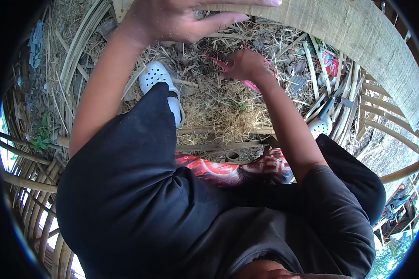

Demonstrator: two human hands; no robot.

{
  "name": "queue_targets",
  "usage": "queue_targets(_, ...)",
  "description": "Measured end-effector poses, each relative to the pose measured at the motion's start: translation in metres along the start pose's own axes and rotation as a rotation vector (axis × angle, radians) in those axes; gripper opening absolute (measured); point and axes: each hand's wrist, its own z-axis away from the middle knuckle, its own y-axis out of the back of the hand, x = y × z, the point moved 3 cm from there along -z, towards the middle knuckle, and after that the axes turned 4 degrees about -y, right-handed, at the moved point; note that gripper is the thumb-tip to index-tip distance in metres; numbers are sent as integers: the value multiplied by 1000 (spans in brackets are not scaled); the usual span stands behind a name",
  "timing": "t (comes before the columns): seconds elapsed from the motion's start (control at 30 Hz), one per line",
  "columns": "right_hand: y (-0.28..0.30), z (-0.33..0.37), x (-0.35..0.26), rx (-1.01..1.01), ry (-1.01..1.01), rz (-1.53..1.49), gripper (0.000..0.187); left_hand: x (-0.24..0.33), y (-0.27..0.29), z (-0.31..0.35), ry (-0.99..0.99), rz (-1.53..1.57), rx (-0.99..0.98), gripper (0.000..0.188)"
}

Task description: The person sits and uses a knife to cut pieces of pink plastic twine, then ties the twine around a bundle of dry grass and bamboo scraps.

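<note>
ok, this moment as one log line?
left hand: open, at plank | right hand: at pink cord, grip unclear | about: straw, white clogs

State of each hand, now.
Left hand: open, thumb spread, at the wooden board.
Right hand: at the pink strip; whether it grips cannot be told.

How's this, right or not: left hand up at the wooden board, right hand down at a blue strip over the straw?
One error: the strip is pink, not blue, as the head view shows. The rest stands: left hand up at the wooden board, right hand down at the strip over the straw.
</note>
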Motion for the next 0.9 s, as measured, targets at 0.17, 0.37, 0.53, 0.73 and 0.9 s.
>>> queue_targets(0.17, -45, 6, 13, 98, -197, 183, 50, -2, -4, 1, -86, 193, 257, 43)
queue_targets(0.37, -9, -14, 46, 207, -249, 99, 40, -2, -2, 6, -68, 183, 215, 42)
queue_targets(0.53, 39, -12, 79, 261, -266, 43, 40, -1, -1, 4, -77, 211, 245, 41)
queue_targets(0.73, 58, -8, 126, 325, -354, 64, 43, -5, -5, 2, -105, 217, 279, 42)
queue_targets(0.9, 65, -2, 151, 360, -357, 4, 35, -2, 2, 2, -38, 115, 110, 43)
